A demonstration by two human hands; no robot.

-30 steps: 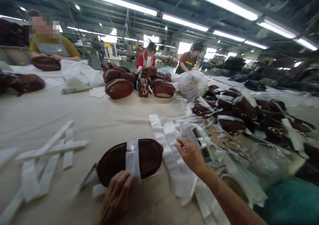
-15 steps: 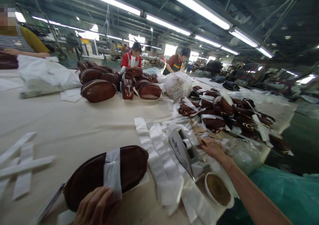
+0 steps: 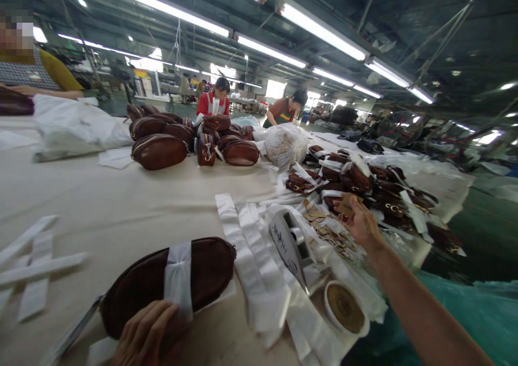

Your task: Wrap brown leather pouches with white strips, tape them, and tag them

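A brown leather pouch (image 3: 210, 271) lies in front of me on the cloth-covered table (image 3: 121, 209), with a white paper band (image 3: 178, 279) wrapped round its middle. My left hand (image 3: 145, 336) presses on the pouch's near edge by the band, fingers curled over it. My right hand (image 3: 362, 223) is stretched out to the right and pinches a brown cardboard tag (image 3: 347, 202) above a scatter of similar tags (image 3: 324, 228). A tape dispenser (image 3: 289, 242) stands between the two hands.
White paper strips (image 3: 251, 252) lie beside the pouch and more at the left (image 3: 32, 263). Heaps of brown bags sit at the right (image 3: 372, 185) and far middle (image 3: 178, 136). A filled plastic bag (image 3: 285, 144), a tape roll (image 3: 346, 312), and several workers across the table.
My right hand left the tape dispenser, moved right to the tags and lifted one. The view swung right; my left hand stayed on the pouch.
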